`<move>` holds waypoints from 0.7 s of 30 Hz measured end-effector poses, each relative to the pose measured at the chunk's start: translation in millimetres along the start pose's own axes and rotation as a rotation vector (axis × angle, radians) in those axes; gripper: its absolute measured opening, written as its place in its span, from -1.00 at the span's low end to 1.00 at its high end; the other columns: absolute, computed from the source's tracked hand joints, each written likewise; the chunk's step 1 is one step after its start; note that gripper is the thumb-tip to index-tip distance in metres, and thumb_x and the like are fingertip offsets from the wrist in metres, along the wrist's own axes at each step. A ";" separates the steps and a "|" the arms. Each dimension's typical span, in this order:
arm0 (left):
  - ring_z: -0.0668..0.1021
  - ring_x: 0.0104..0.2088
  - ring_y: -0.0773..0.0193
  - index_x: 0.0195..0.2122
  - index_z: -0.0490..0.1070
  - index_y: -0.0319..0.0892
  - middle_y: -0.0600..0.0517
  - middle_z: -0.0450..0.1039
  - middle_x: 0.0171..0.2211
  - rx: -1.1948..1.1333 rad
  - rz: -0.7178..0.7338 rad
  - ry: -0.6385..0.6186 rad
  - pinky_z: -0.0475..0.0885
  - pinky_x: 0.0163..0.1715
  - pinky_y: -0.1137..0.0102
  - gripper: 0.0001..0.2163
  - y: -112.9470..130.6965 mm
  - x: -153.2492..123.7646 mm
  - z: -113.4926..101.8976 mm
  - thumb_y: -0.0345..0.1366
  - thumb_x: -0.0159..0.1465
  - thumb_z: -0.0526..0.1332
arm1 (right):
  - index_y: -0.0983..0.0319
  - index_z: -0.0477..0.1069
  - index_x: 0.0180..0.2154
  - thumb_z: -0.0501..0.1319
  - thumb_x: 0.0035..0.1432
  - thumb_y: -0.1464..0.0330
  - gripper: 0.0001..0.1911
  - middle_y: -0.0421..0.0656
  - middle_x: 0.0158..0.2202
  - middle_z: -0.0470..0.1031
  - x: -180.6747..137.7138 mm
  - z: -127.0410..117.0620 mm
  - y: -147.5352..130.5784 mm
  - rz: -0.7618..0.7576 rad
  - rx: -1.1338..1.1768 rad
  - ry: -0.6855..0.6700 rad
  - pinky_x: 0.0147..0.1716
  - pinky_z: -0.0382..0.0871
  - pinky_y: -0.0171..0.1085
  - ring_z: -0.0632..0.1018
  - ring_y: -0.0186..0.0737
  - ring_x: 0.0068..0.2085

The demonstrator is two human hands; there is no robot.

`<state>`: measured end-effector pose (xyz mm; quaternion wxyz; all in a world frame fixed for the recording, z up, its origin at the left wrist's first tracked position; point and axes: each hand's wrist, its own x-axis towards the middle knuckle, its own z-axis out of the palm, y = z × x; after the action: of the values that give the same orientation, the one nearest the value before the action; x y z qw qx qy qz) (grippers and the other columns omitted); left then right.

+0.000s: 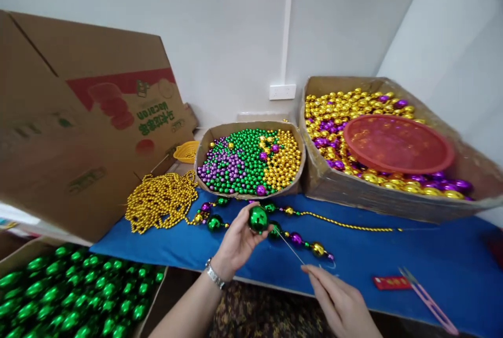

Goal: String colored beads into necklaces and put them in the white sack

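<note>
My left hand, with a metal watch at the wrist, is closed on a large shiny green bead above the blue cloth. My right hand pinches the end of a thin pale thread, which runs up taut towards the green bead. Whether it passes through that bead is hidden. Behind my hands lies a strung bead garland of green, purple and gold. One strand ends at a gold bead and a small purple bead; another carries a gold twisted-looking string of small beads.
A box of small beads stands at the back. A larger box at right holds gold and purple beads and a red plastic basin. Gold bead chains lie left. Pink-handled tweezers rest beside a red packet. Large green beads fill a box lower left.
</note>
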<state>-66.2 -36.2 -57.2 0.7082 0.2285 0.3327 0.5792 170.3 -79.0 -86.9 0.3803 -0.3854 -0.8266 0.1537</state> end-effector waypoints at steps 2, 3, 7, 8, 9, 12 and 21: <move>0.55 -0.23 0.20 0.05 0.28 -0.04 -0.01 0.44 -0.18 0.001 -0.028 -0.036 0.46 -0.30 0.37 -0.64 -8.7 0.9 2.8 -0.11 0.24 0.16 | 0.20 0.42 -0.10 0.01 0.26 0.41 -0.73 -0.14 -0.21 0.59 -1.9 -3.0 1.2 0.004 -0.032 0.001 -0.26 0.52 -0.39 0.62 -0.25 -0.23; 0.54 -0.24 0.21 0.05 0.28 -0.04 -0.01 0.43 -0.18 0.019 -0.027 -0.049 0.46 -0.30 0.36 -0.64 -11.1 0.4 3.1 -0.13 0.24 0.17 | 0.20 0.42 -0.10 0.00 0.26 0.41 -0.73 -0.13 -0.21 0.59 -2.8 -4.4 2.7 0.004 -0.046 0.001 -0.27 0.52 -0.38 0.62 -0.25 -0.23; 0.48 -0.19 0.20 0.01 0.36 -0.07 -0.05 0.39 -0.06 0.245 0.079 -0.089 0.42 -0.26 0.36 -0.60 -12.7 -4.2 0.5 -0.28 0.11 0.31 | 0.19 0.43 -0.09 -0.02 0.27 0.40 -0.70 -0.12 -0.24 0.60 -5.2 -8.6 11.3 -0.012 -0.131 0.022 -0.34 0.53 -0.35 0.62 -0.22 -0.28; 0.46 -0.16 0.19 -0.01 0.38 -0.09 -0.06 0.38 -0.02 0.311 0.121 -0.098 0.41 -0.24 0.37 -0.57 -11.9 -5.4 -0.6 -0.31 0.07 0.35 | 0.19 0.43 -0.09 -0.03 0.27 0.40 -0.70 -0.12 -0.25 0.60 -5.2 -9.4 13.5 -0.018 -0.163 0.026 -0.36 0.53 -0.35 0.62 -0.22 -0.29; 0.45 -0.14 0.19 -0.01 0.39 -0.11 -0.07 0.37 0.01 0.365 0.154 -0.107 0.39 -0.23 0.39 -0.55 -10.8 -6.5 -1.7 -0.33 0.04 0.37 | 0.19 0.43 -0.09 -0.03 0.27 0.40 -0.69 -0.12 -0.27 0.60 -5.1 -10.2 15.6 -0.026 -0.196 0.030 -0.37 0.52 -0.35 0.62 -0.22 -0.31; 0.44 -0.14 0.19 -0.02 0.39 -0.13 -0.10 0.36 0.03 0.438 0.183 -0.139 0.38 -0.22 0.41 -0.53 -7.8 -8.8 -3.9 -0.35 0.01 0.38 | 0.19 0.45 -0.11 -0.05 0.27 0.40 -0.68 -0.12 -0.31 0.60 -4.7 -12.4 20.1 -0.055 -0.290 0.020 -0.38 0.51 -0.34 0.61 -0.23 -0.35; 0.42 -0.03 0.09 0.04 0.37 -0.09 -0.09 0.32 0.04 0.771 0.230 -0.243 0.36 -0.09 0.30 -0.51 3.3 -10.0 -10.7 -0.30 0.05 0.36 | 0.20 0.45 -0.15 -0.10 0.26 0.47 -0.63 -0.19 -0.52 0.47 -1.6 -22.7 25.4 -0.167 -0.557 -0.031 -0.57 0.29 -0.37 0.50 -0.30 -0.53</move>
<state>-77.3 -45.8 -60.0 0.5355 0.5792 0.4116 0.4565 201.1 -64.5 -86.6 0.2584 -0.4033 -0.8715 -0.1051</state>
